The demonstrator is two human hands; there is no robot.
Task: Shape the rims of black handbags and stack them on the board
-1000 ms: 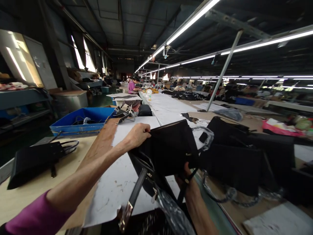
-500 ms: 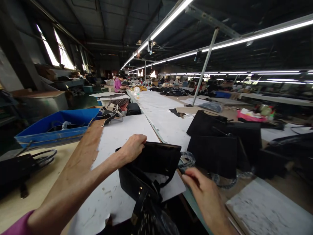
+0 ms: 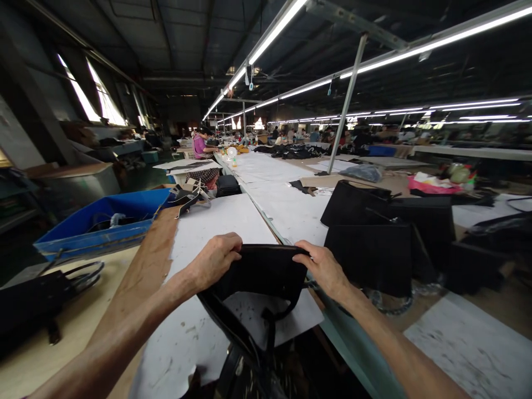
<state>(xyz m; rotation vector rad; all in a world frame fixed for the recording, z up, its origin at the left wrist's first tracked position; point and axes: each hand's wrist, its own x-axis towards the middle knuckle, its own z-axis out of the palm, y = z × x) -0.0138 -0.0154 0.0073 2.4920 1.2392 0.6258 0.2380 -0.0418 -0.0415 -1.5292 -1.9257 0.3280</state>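
Since 0.5 s ago, the right hand (image 3: 322, 269) has risen to the black bag (image 3: 266, 270). White sheeting (image 3: 224, 219) lies beneath the bag; 2 hands, the left hand (image 3: 216, 259) opposite, pinch its top edge at either end. Even tension should keep that edge straight.

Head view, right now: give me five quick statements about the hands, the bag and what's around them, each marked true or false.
1. The left hand and the right hand both grip an edge of the black bag. True.
2. The blue bin stands to the right of both hands. False: it is to their left.
3. A person in a purple top is farther off, ahead of the hands. True.
4. The left hand lies flat with its fingers spread. False: its fingers are bent around the bag's edge.
5. A pink bundle is on the right side of the view. True.
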